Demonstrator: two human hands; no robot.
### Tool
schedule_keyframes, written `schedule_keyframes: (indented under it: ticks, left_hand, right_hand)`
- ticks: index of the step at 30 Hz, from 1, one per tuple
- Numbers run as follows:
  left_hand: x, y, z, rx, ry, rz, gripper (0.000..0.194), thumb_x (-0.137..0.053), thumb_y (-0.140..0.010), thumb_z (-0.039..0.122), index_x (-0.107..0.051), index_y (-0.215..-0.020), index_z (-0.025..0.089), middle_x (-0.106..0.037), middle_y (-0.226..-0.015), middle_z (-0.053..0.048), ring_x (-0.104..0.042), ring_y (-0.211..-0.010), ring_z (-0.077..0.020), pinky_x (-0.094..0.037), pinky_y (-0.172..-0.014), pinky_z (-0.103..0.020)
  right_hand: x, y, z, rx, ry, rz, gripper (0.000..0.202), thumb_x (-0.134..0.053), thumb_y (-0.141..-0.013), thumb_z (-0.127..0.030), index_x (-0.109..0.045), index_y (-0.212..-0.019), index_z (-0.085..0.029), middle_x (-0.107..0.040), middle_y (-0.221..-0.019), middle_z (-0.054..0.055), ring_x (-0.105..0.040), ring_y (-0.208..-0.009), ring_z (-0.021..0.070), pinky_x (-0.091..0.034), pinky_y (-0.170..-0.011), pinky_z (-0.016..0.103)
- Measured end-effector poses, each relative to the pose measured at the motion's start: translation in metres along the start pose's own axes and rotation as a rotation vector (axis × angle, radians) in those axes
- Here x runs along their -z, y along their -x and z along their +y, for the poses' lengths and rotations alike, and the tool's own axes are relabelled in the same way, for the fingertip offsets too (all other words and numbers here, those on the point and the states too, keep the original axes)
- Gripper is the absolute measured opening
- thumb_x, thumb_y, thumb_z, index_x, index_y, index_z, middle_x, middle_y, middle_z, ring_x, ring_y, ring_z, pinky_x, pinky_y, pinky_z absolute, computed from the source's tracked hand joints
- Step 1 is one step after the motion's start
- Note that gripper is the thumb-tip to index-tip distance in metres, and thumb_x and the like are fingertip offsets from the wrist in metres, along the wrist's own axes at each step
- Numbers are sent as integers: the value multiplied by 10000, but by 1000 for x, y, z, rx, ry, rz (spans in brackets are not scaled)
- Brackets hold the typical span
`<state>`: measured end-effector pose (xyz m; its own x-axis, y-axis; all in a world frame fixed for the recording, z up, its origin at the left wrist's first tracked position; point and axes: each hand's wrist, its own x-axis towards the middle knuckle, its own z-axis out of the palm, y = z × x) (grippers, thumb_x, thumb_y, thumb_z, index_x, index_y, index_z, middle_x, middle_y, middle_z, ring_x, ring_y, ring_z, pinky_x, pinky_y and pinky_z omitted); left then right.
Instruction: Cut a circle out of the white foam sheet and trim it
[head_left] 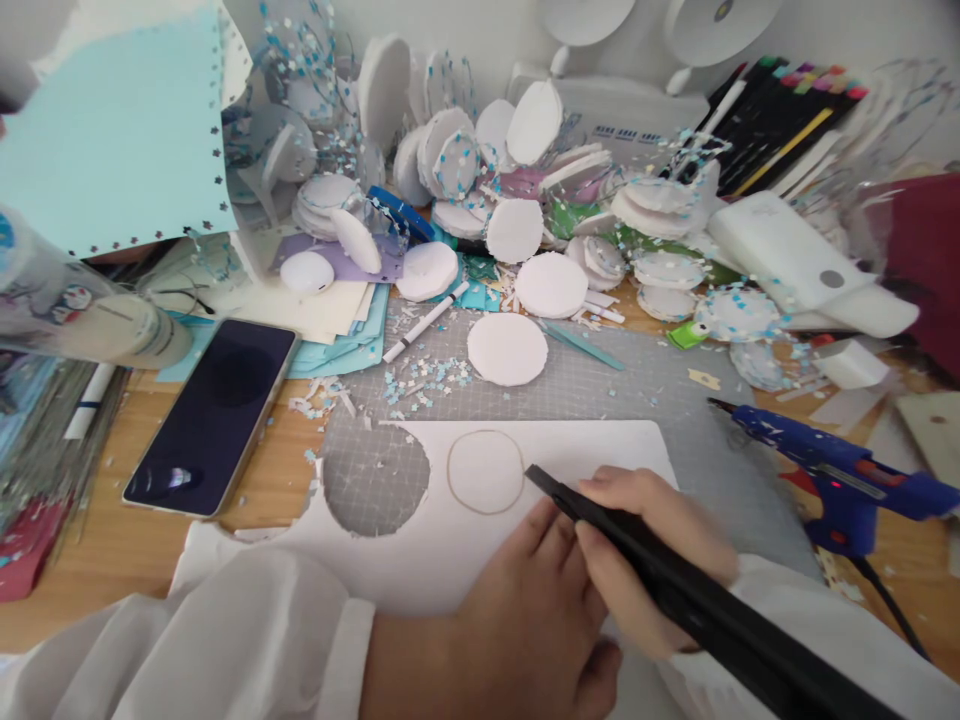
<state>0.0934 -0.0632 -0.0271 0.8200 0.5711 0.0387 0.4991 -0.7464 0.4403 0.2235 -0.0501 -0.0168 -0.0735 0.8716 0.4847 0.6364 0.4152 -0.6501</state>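
A white foam sheet lies on a grey cutting mat, with a round hole cut through its left part. Beside that hole a circle is drawn in pencil-like line. My left hand rests flat on the sheet below the circle, fingers stretched out. Closed around a long black tool is my right hand, slightly blurred. The tool's narrow tip is at the right edge of the drawn circle; its exact kind is unclear. Above the sheet lies a cut white disc.
A blue glue gun lies at the right with its cord. A phone is on the left, near a tumbler. White discs, confetti strands and markers crowd the back. A white marker lies on the mat.
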Motion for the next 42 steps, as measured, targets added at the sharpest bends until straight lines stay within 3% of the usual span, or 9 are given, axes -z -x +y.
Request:
schedule_keyframes:
  ticks: [2,3,7,11,18,33,42]
  left_hand:
    - [-2,0,1,-10,-49,7,596,-359,-902,431,-435,-1332,25,-450,-1413,-183,-336,-1334,-325,-153,-1133,-450]
    - [-3,1,2,-15,-71,9,603,-347,-905,438,-437,-1327,16,-463,-1398,-191,-354,-1321,-328,-141,-1133,-447]
    - [-6,3,3,-15,-109,22,549,-334,-913,440,-503,-1259,49,-560,-1294,-173,-444,-1242,-307,-215,-1085,-425]
    - [-11,4,3,1,-91,70,515,-339,-909,445,-529,-1204,68,-578,-1270,-169,-446,-1239,-302,-311,-1005,-396]
    - [-14,4,4,15,-13,25,433,-390,-891,439,-577,-1088,102,-682,-1043,-120,-567,-1064,-260,-395,-899,-356]
    - [-7,2,3,28,64,-53,386,-389,-892,424,-590,-1026,122,-681,-984,-105,-582,-1011,-262,-435,-865,-358]
    - [-13,2,4,55,116,46,341,-467,-843,433,-573,-993,145,-665,-1016,-89,-604,-863,-245,-476,-774,-355]
  right_hand:
    - [5,-4,2,-62,-72,7,133,-512,-803,-237,-592,-909,-239,-631,-799,62,-613,-711,230,-482,-591,353]
    - [8,-8,4,-52,-139,-53,130,-509,-805,-231,-585,-910,-240,-626,-787,58,-613,-709,222,-481,-577,338]
    - [14,-32,17,133,-427,-512,197,-497,-784,-140,-548,-959,-214,-600,-702,11,-587,-602,142,-455,-505,249]
    - [11,-46,25,207,-508,-701,200,-488,-793,-113,-544,-973,-181,-602,-737,19,-573,-642,116,-459,-563,224]
    - [3,-47,27,275,-616,-764,231,-504,-781,-114,-582,-994,-159,-621,-714,30,-560,-656,124,-453,-613,246]
    - [0,-42,31,340,-586,-717,262,-522,-789,-120,-580,-1040,-170,-649,-749,43,-594,-663,138,-460,-618,267]
    - [-2,-38,27,384,-505,-725,287,-513,-764,-92,-591,-1025,-185,-642,-744,48,-571,-638,139,-425,-584,268]
